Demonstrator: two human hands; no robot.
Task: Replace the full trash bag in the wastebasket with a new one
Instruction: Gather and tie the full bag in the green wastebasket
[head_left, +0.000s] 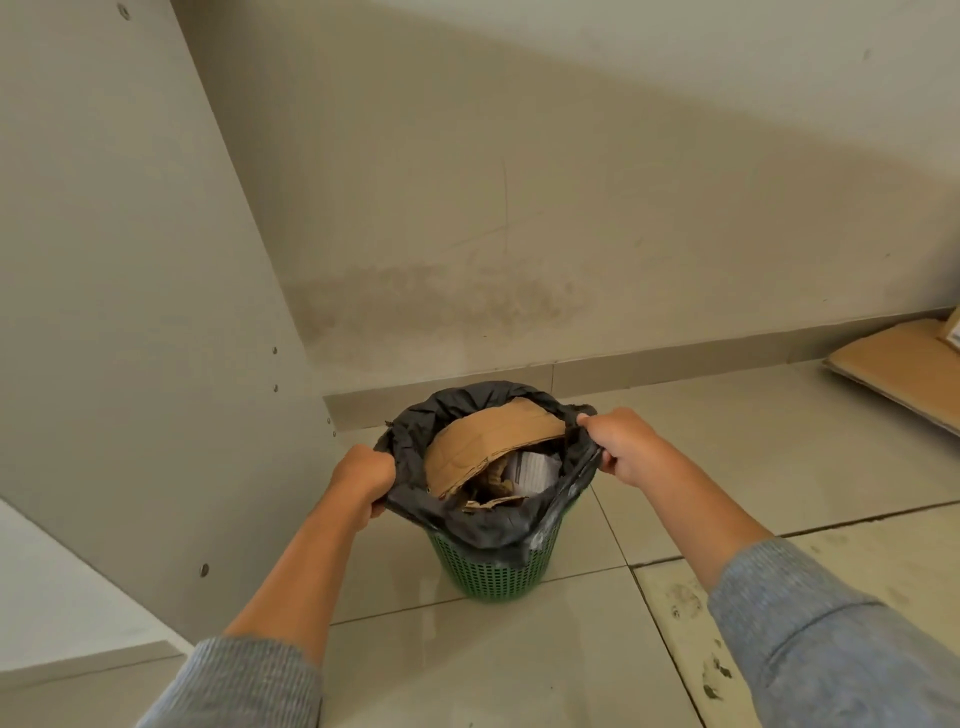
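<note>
A green perforated wastebasket (493, 574) stands on the tiled floor near the wall. A black trash bag (483, 527) lines it, its rim pulled up above the basket's edge. Inside the bag lie a bent piece of brown cardboard (488, 441) and crumpled printed paper (530, 470). My left hand (361, 475) is closed on the bag's left rim. On the opposite side, my right hand (621, 441) grips the right rim. Both arms wear grey sleeves.
A tall pale panel (130, 312) with screw heads leans or stands at the left, close to the basket. Flattened cardboard (898, 371) lies on the floor by the wall at the far right. Dirt marks spot the floor tiles (691, 623) at the right front.
</note>
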